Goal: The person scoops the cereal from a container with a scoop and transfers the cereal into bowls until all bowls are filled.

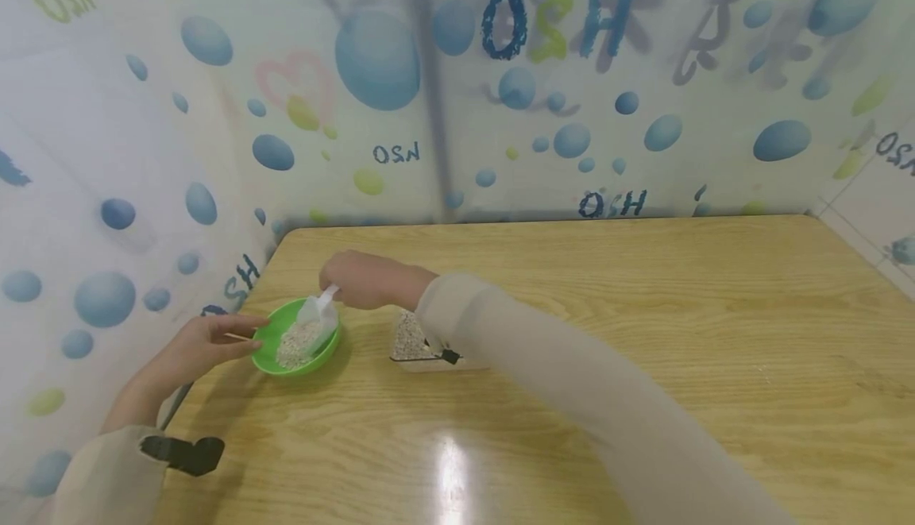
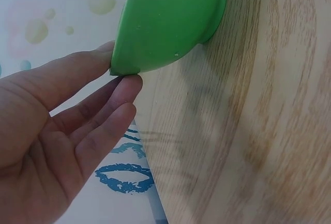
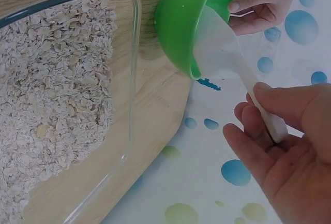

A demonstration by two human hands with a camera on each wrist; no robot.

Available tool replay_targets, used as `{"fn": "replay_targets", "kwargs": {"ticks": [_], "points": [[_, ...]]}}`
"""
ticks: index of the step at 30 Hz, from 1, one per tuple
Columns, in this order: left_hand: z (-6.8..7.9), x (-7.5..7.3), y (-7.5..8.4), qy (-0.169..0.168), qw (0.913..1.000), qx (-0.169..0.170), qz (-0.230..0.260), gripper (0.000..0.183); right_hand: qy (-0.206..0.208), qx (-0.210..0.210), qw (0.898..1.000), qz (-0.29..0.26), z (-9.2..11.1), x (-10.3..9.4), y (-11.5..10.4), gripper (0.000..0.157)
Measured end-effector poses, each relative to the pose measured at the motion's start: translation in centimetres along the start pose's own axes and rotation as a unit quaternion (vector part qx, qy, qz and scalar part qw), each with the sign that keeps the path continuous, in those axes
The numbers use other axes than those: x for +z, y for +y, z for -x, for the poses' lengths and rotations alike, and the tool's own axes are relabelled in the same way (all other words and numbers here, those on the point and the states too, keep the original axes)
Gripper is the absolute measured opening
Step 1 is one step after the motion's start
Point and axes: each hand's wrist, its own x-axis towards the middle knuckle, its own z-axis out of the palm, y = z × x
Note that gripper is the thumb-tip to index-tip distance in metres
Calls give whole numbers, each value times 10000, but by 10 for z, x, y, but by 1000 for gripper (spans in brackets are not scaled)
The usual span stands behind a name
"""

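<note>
Head view: I see the right hand (image 1: 368, 279) pinching a white scoop (image 1: 319, 314) inside the green bowl (image 1: 268, 360), nine o'clock from the clear container (image 1: 422, 364) of flakes (image 1: 409, 337). Left wrist: left hand (image 2: 49, 138) pinches the rim, bowl at twelve o'clock! Right wrist: scoop gripped at four, container at nine.
</note>
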Motion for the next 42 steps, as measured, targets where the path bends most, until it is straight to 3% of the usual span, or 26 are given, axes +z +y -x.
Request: {"fn": "replay_targets", "kwargs": {"ticks": [15,34,42], "points": [[0,1,4,-23,10000,-53,-31,48,361,-405,9981,285,10,-3,1,27],[2,0,2,5,9998,15,-193,47,745,-120,9966,334,26,-3,12,28],[3,-1,5,107,9992,136,-356,42,1203,-133,9903,-676,35,2,32,22]]}}
